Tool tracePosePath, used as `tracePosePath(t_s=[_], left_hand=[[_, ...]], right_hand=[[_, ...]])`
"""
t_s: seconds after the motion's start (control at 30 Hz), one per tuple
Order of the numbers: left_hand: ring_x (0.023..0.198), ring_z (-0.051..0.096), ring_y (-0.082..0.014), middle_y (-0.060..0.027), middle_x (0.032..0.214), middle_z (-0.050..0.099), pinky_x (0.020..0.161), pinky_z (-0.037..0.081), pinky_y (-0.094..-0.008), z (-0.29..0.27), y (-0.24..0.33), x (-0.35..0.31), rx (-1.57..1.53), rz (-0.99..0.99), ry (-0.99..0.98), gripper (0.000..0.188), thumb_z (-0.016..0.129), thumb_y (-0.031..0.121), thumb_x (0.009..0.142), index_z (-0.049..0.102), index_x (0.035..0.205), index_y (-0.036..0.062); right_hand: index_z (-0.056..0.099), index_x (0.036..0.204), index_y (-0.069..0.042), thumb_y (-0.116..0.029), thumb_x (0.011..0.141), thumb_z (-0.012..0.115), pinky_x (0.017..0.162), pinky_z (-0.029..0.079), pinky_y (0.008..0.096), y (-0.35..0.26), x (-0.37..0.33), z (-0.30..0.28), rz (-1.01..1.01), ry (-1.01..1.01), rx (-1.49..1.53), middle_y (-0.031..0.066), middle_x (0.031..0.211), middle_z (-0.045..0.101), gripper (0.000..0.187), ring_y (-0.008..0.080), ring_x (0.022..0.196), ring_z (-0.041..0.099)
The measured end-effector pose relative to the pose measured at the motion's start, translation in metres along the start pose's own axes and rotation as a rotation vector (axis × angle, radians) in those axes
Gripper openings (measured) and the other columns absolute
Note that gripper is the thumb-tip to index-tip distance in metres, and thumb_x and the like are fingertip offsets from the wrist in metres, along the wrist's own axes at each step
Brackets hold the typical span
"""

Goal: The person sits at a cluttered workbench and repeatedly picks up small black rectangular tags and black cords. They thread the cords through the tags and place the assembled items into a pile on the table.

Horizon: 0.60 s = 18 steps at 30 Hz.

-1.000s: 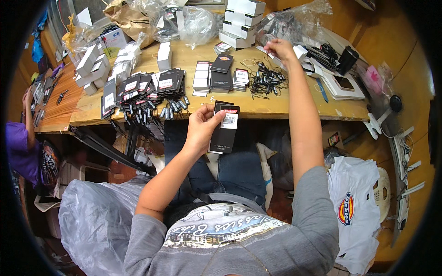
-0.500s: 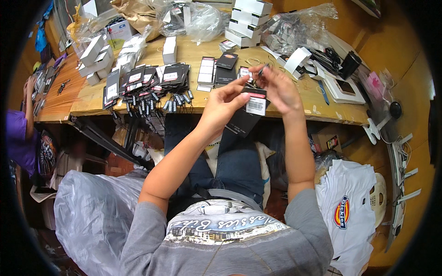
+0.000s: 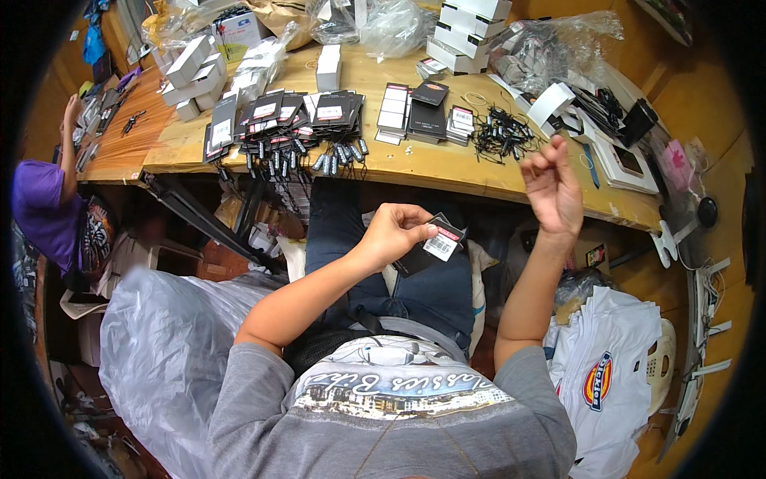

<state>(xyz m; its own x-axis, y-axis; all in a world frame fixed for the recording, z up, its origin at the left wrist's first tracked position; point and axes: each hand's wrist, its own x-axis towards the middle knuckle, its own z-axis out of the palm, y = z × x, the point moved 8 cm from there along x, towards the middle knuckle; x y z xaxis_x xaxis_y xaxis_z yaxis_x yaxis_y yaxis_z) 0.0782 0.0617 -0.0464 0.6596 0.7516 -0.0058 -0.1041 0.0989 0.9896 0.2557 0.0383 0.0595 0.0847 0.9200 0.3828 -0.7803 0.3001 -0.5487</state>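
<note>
My left hand [image 3: 391, 234] pinches a black hang tag [image 3: 408, 263] by its upper end, over my lap in front of the table edge. On the tag is a white and red barcode sticker [image 3: 440, 244]. Raised to the right, my right hand [image 3: 553, 191] has curled fingers pressed together; whatever they hold is too small to make out. Beyond it on the table lies a tangled heap of black tag strings [image 3: 504, 134]. Left of the heap are small barcode labels [image 3: 459, 124], plain black hang tags [image 3: 428, 116] and taller label sheets [image 3: 393, 112].
A big pile of strung black tags [image 3: 307, 120] covers the table's left-middle, strings hanging over the edge. White boxes [image 3: 463, 40] stand behind. A phone [image 3: 628, 160] lies at right. White shirts [image 3: 602, 375] and a plastic bag [image 3: 167, 343] flank me. Someone in purple [image 3: 44, 203] sits left.
My left hand has come down toward my lap with the tag. My right hand has moved away from the tag, to the right. The view has shifted, so the table appears farther right.
</note>
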Motion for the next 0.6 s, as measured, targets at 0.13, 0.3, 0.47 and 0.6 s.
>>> tracePosePath(t_s=[0.13, 0.3, 0.47, 0.6], left_hand=[[0.061, 0.054, -0.007, -0.0057, 0.07, 0.06, 0.058, 0.043, -0.0193, -0.004, -0.004, -0.005, 0.007, -0.084, -0.024, 0.01, 0.059, 0.003, 0.072, 0.058, 0.079, -0.0037], [0.06, 0.053, -0.0072, -0.0046, 0.069, 0.059, 0.058, 0.043, -0.0186, 0.004, 0.015, -0.018, -0.113, -0.133, -0.13, 0.01, 0.061, 0.004, 0.07, 0.058, 0.078, -0.0021], [0.062, 0.054, -0.0086, -0.0065, 0.071, 0.059, 0.059, 0.044, -0.0201, -0.017, 0.021, -0.024, -0.212, -0.067, -0.112, 0.011, 0.06, 0.004, 0.07, 0.057, 0.079, -0.0032], [0.062, 0.055, -0.0099, -0.0074, 0.071, 0.059, 0.06, 0.044, -0.0213, -0.042, 0.029, -0.031, -0.246, -0.031, -0.061, 0.011, 0.06, 0.005, 0.071, 0.057, 0.078, -0.0031]], right_hand=[[0.051, 0.099, -0.004, -0.022, 0.082, 0.047, 0.076, 0.042, 0.0294, -0.006, -0.014, 0.009, -0.084, -0.017, -0.424, 0.0067, 0.088, 0.054, 0.024, 0.017, 0.083, 0.052], [0.036, 0.116, 0.0, -0.037, 0.076, 0.053, 0.086, 0.032, 0.0256, 0.103, -0.049, 0.015, 0.284, -0.168, -0.533, 0.0091, 0.101, 0.051, 0.057, 0.0166, 0.1, 0.045], [0.045, 0.105, 0.005, -0.031, 0.071, 0.061, 0.065, 0.04, 0.0217, 0.137, -0.095, -0.016, 0.579, -0.122, -0.343, 0.0063, 0.08, 0.054, 0.052, 0.011, 0.071, 0.05], [0.057, 0.081, 0.006, -0.012, 0.074, 0.057, 0.055, 0.04, 0.0205, 0.113, -0.108, -0.054, 0.505, 0.008, -0.577, 0.0045, 0.059, 0.052, 0.019, 0.0101, 0.055, 0.048]])
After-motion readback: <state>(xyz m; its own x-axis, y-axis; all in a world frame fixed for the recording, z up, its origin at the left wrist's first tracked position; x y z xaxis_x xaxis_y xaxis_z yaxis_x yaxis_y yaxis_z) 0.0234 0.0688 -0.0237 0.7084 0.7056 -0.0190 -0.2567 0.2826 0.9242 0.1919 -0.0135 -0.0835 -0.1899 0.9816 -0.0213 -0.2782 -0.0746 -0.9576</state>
